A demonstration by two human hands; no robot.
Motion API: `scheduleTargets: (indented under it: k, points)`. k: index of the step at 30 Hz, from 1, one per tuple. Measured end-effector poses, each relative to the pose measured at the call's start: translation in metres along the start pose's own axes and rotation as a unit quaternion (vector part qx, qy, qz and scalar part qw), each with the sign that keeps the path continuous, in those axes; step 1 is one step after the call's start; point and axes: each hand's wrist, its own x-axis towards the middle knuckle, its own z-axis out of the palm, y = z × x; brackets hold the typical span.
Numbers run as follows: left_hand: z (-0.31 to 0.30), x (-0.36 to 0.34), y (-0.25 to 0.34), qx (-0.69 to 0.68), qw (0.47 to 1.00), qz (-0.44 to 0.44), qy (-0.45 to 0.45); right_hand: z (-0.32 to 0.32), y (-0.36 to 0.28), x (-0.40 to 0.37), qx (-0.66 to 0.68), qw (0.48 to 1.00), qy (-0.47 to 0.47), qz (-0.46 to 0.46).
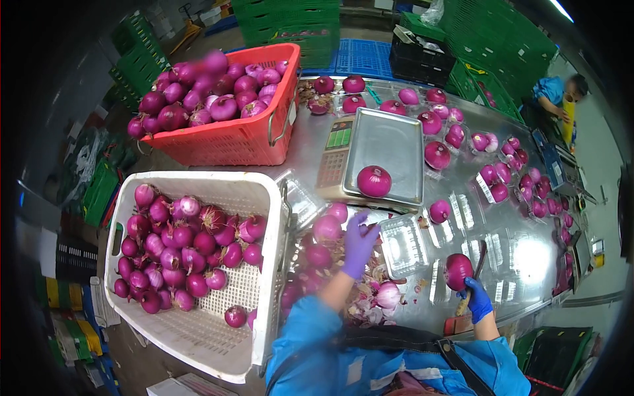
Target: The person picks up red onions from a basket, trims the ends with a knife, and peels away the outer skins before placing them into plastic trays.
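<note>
My left hand (360,245), in a purple glove, is open with its fingers apart, just below the scale's front edge. Nothing shows in it. Beside it are loose red onions (327,228) and a heap of dry peelings (363,300), with a paler peeled onion (388,295) on top. My right hand (478,301), in a blue glove, is closed around a knife (480,261) and a red onion (458,272). The knife's light handle points down and its dark blade points up. An open clear plastic tray (404,245) lies between my hands.
A scale (386,155) bears one onion. White (274,198) and red (221,148) crates of onions stand at left. Clear packs of onions (494,181) line the steel table's right side. Another person (555,99) works at the far right. Green crates (290,30) are stacked behind.
</note>
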Motion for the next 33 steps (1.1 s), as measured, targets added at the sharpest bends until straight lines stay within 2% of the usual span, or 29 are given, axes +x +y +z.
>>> scheduleTargets:
  k: [1,2,4,5,6,7,8,9,10,11,12,13,15,16,17,18,19,20,21,22,23,24,25,26,28,30,32,33]
  points:
    - [-0.003,0.031,-0.020,0.132,0.980,0.144,0.033,-0.012,0.008,0.001,0.016,1.000,-0.003,-0.007]
    - [-0.005,0.063,-0.039,0.257,0.922,0.283,0.062,-0.022,0.014,-0.003,0.034,0.999,-0.003,-0.013]
    - [0.016,0.084,-0.010,0.333,0.883,0.310,0.118,-0.011,0.006,-0.013,0.045,0.998,0.046,-0.020]
    - [0.017,0.114,-0.019,0.373,0.863,0.318,0.119,-0.005,0.000,-0.024,0.056,0.993,0.098,-0.026]
    - [0.016,0.141,-0.033,0.411,0.843,0.329,0.107,-0.006,-0.004,-0.031,0.054,0.993,0.107,-0.013]
    - [0.016,0.149,-0.023,0.392,0.893,0.221,0.002,-0.006,-0.012,-0.046,0.049,0.993,0.105,0.001]
    - [0.026,0.146,-0.003,0.385,0.906,0.167,-0.042,-0.017,-0.011,-0.053,0.038,0.992,0.121,-0.005]
    - [0.026,0.151,-0.008,0.406,0.890,0.207,-0.001,-0.020,-0.016,-0.064,0.043,0.989,0.141,-0.011]
    - [0.023,0.162,-0.013,0.405,0.891,0.204,-0.014,-0.029,-0.018,-0.075,0.048,0.986,0.156,-0.027]
    - [0.026,0.163,-0.016,0.445,0.866,0.226,-0.011,-0.042,-0.016,-0.084,0.054,0.979,0.192,-0.033]
    - [0.036,0.160,-0.014,0.482,0.839,0.253,0.002,-0.057,-0.015,-0.087,0.055,0.973,0.219,-0.040]
    - [0.063,0.148,-0.011,0.482,0.837,0.260,-0.016,-0.078,-0.015,-0.090,0.067,0.969,0.233,-0.046]
    - [0.109,0.112,-0.015,0.409,0.867,0.272,-0.080,-0.121,-0.012,-0.093,0.028,0.957,0.285,-0.046]
    - [0.140,0.098,-0.022,0.379,0.872,0.273,-0.149,-0.140,-0.015,-0.091,0.034,0.955,0.290,-0.043]
    - [0.170,0.087,-0.033,0.344,0.867,0.273,-0.237,-0.159,-0.020,-0.088,-0.022,0.941,0.333,-0.053]
    - [0.203,0.078,-0.048,0.369,0.823,0.320,-0.289,-0.177,-0.027,-0.082,-0.078,0.922,0.373,-0.063]
    - [0.239,0.058,-0.053,0.387,0.776,0.345,-0.360,-0.194,-0.035,-0.074,-0.076,0.922,0.375,-0.063]
    - [0.273,0.053,-0.081,0.367,0.751,0.378,-0.398,-0.210,-0.044,-0.063,-0.163,0.899,0.395,-0.090]
    - [0.312,0.040,-0.093,0.384,0.705,0.375,-0.463,-0.226,-0.052,-0.053,-0.251,0.868,0.412,-0.117]
    - [0.343,0.036,-0.124,0.380,0.676,0.438,-0.455,-0.245,-0.059,-0.041,-0.254,0.866,0.413,-0.121]
    - [0.376,0.021,-0.142,0.359,0.667,0.478,-0.444,-0.265,-0.065,-0.027,-0.327,0.842,0.418,-0.096]
    - [0.404,0.017,-0.169,0.342,0.681,0.473,-0.442,-0.285,-0.069,-0.014,-0.400,0.811,0.420,-0.071]
    - [0.430,0.016,-0.189,0.353,0.678,0.451,-0.462,-0.302,-0.071,-0.002,-0.427,0.793,0.426,-0.087]
    - [0.455,0.015,-0.212,0.347,0.681,0.455,-0.457,-0.314,-0.078,0.005,-0.434,0.788,0.427,-0.092]
    - [0.500,0.015,-0.251,0.327,0.729,0.408,-0.441,-0.333,-0.084,0.016,-0.457,0.799,0.390,-0.027]
    - [0.530,0.025,-0.281,0.330,0.716,0.400,-0.468,-0.347,-0.084,0.027,-0.453,0.799,0.393,-0.035]
    - [0.547,0.035,-0.316,0.347,0.662,0.410,-0.522,-0.356,-0.082,0.035,-0.452,0.806,0.383,-0.020]
    - [0.550,0.038,-0.323,0.346,0.662,0.408,-0.525,-0.361,-0.079,0.041,-0.463,0.801,0.379,-0.013]
